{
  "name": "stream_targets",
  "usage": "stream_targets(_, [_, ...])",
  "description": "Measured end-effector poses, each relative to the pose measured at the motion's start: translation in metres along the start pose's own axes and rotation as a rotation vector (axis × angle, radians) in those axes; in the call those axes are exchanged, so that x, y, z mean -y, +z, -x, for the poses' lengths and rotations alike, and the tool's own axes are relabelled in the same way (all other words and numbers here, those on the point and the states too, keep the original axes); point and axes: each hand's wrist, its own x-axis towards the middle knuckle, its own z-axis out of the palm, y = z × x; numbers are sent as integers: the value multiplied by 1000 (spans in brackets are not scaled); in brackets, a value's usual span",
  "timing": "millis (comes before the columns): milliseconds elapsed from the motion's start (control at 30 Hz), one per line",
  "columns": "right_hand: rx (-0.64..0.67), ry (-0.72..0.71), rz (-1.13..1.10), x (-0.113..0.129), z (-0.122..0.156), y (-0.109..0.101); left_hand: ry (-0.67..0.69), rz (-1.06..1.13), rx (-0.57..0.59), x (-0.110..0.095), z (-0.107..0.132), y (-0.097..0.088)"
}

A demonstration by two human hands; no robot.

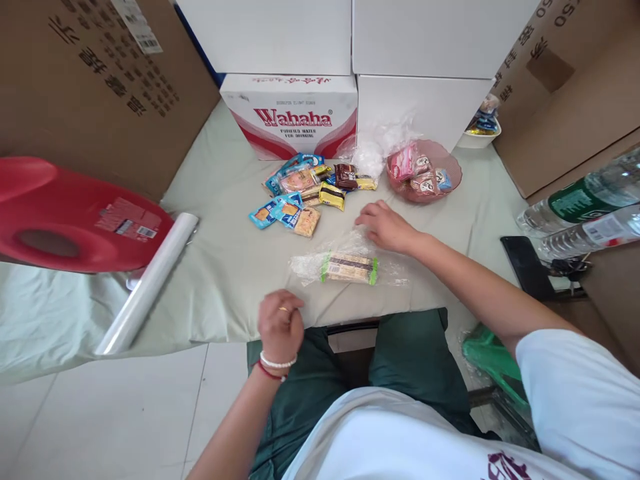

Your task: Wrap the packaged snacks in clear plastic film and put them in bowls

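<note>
**Wrapped bar between two hands**

A bar [349, 269] with green ends lies crosswise inside clear film [307, 265] on the cloth-covered counter [225, 267], near its front edge. The right hand [386, 227] rests flat and open, its fingertips on the far edge of the film just beyond the bar. The left hand [280, 325] is curled shut at the counter's edge, apart from the bar; whether it pinches anything cannot be told. Behind lie loose snacks [300, 195], a pink bowl [450, 175] with more, and a Wahaha box [293, 117]. A film roll [147, 283] lies to the left.
</note>
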Motion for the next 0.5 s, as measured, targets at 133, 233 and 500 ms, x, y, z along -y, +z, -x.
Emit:
stream_targets(133, [131, -245, -64, 8, -54, 25, 182, 68, 194, -30, 11, 17])
stream_targets(233, [154, -318, -159, 17, -81, 34, 210, 30, 198, -36, -3, 29])
stream_targets(500, [268, 162, -250, 21, -96, 27, 77, -277, 408, -25, -55, 59])
